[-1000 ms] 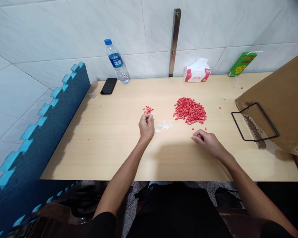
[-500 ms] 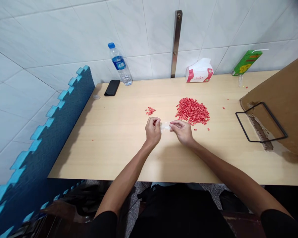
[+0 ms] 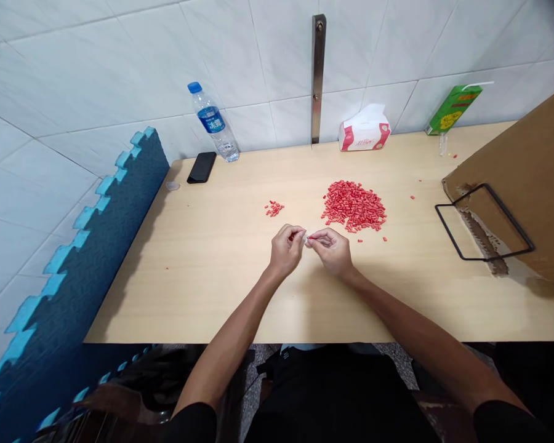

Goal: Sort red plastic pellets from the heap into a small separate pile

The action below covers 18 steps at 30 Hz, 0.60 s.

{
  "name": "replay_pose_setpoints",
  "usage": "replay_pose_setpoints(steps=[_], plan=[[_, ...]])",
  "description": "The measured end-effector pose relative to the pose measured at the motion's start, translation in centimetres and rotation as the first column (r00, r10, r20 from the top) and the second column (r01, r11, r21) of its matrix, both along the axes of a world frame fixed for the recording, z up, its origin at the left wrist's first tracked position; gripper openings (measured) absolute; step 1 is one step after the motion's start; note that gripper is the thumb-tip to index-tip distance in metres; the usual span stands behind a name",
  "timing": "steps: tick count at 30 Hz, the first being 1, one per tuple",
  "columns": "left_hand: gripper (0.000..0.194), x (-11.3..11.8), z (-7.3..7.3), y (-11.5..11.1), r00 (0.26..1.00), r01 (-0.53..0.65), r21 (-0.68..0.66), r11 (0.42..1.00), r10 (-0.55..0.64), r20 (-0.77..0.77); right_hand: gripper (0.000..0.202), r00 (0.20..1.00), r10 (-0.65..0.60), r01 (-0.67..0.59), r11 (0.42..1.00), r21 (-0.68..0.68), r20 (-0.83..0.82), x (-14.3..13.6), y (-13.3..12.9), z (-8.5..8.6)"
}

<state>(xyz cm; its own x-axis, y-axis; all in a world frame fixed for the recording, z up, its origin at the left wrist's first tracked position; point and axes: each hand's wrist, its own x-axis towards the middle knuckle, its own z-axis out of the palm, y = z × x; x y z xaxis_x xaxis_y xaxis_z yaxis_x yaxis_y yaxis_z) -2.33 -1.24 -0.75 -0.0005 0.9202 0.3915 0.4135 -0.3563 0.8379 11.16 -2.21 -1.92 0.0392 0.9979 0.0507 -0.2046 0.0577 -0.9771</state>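
Observation:
My left hand and my right hand meet low over the table, fingertips almost touching. Pinched between them is a small clear plastic bag, mostly covered by the fingers. A speck of red shows at the right fingertips; whether it is inside the bag I cannot tell. Just beyond my right hand lies a large pile of small red pellets. A much smaller group of red pellets lies beyond my left hand.
Along the wall stand a water bottle, a tissue pack and a green drink carton. A black phone lies by the bottle. A cardboard box with a black wire frame occupies the right; blue foam mat edges the left.
My hands have come closer together, and the clear bag that was stretched between them is now mostly hidden by the fingers. The view has shifted slightly.

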Motion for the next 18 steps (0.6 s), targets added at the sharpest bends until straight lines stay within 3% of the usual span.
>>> replay_pose_setpoints(steps=[10,18], plan=[[0.014,0.22,0.44,-0.39,0.997,0.064,-0.013,0.998,-0.065,-0.032,0.02,0.996,-0.033,0.028,0.998,0.06,0.078,0.23,0.05,-0.16],[0.013,0.21,0.6,-0.41,0.996,0.043,0.026,0.999,-0.041,-0.075,0.025,0.998,0.025,-0.026,1.0,0.01,0.053,0.17,0.18,-0.06]])
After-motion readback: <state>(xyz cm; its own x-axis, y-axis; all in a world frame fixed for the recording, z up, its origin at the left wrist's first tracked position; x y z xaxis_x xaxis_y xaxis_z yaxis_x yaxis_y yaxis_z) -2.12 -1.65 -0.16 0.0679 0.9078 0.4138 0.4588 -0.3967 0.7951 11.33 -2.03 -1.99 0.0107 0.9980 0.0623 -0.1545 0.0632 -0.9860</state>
